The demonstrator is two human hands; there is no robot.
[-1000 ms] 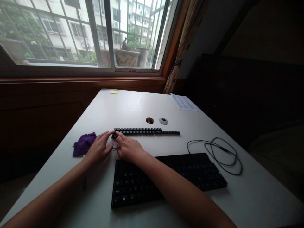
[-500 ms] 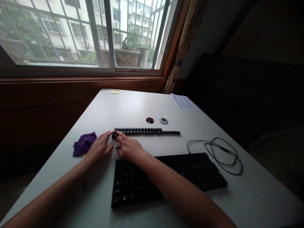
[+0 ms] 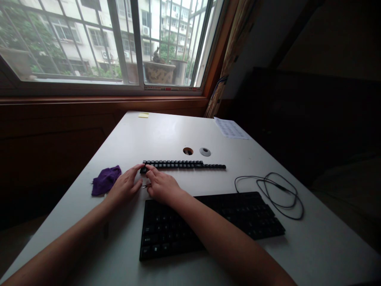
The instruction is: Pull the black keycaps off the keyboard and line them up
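Fingertips of both hands meet at the left end of the keycap row (image 3: 183,164); neither hand is visibly closed around anything. Left hand (image 3: 124,188) lies flat, palm down, fingers extended, index tip touching the row's end keycap. Right hand (image 3: 161,186) is loosely curled, knuckles up, index tip on that same end from the right side. Whether either one actually pinches a keycap can't be told, too small and dark. A small metal tool (image 3: 145,186) lies on the table between the two hands, touching or just under the right fingers; can't tell if it's held.

Largest to smallest:
- White table (image 3: 166,135), both forearms resting across its near half, left arm coming in from the near-left corner, right arm crossing over the keyboard.
- Black keyboard (image 3: 238,218), near centre, just behind the right wrist, angled slightly.
- Keycap row: long thin black strip, running left to right, beyond the keyboard.
- Black cable (image 3: 270,192) looped at right, by the keyboard's far-right corner.
- Printed sheet (image 3: 230,128) far right.
- Purple cloth (image 3: 104,180), bunched, just left of the left hand.
- Two round cable holes (image 3: 187,151) beyond the row.
- Yellow sticky note (image 3: 143,115) at the far edge.
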